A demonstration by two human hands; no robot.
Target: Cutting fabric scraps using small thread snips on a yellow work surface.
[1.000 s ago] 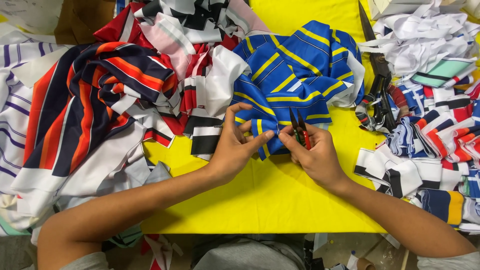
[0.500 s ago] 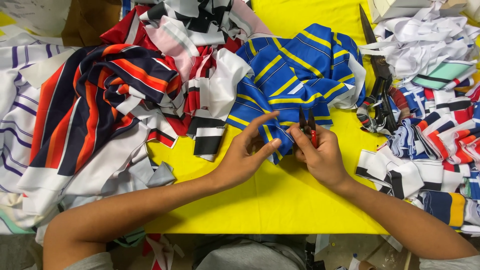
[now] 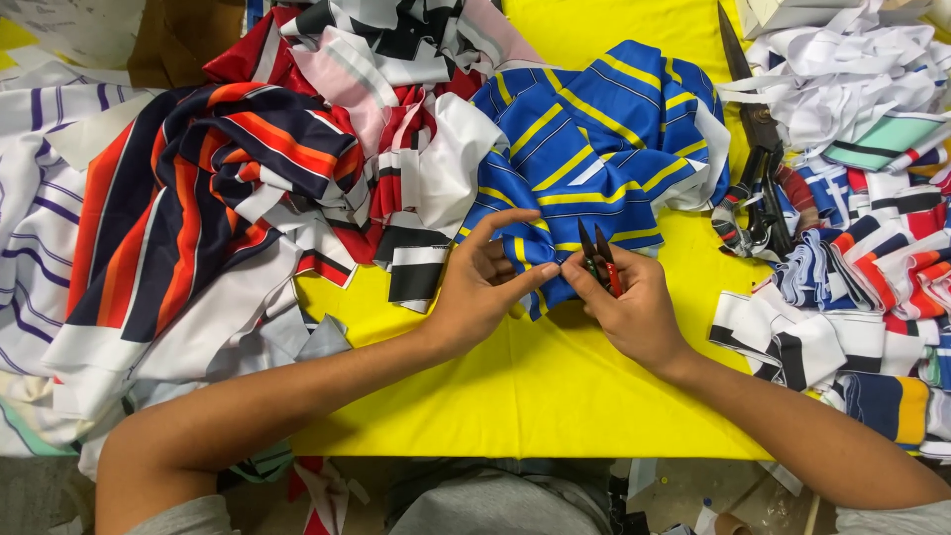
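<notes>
A blue fabric piece with yellow stripes lies bunched on the yellow table cover. My left hand pinches its near edge between thumb and fingers, index finger raised. My right hand holds small red-handled thread snips, blades pointing up, right beside the same edge of the cloth. The two hands almost touch at the fingertips.
A heap of navy, orange and white striped cloth fills the left. Red, black and white pieces lie behind. Large dark scissors rest at the right, next to stacked striped collar strips.
My left hand has opened its fingers and shifted its pinch on the blue cloth's edge. My right hand with the snips has risen slightly toward the cloth.
</notes>
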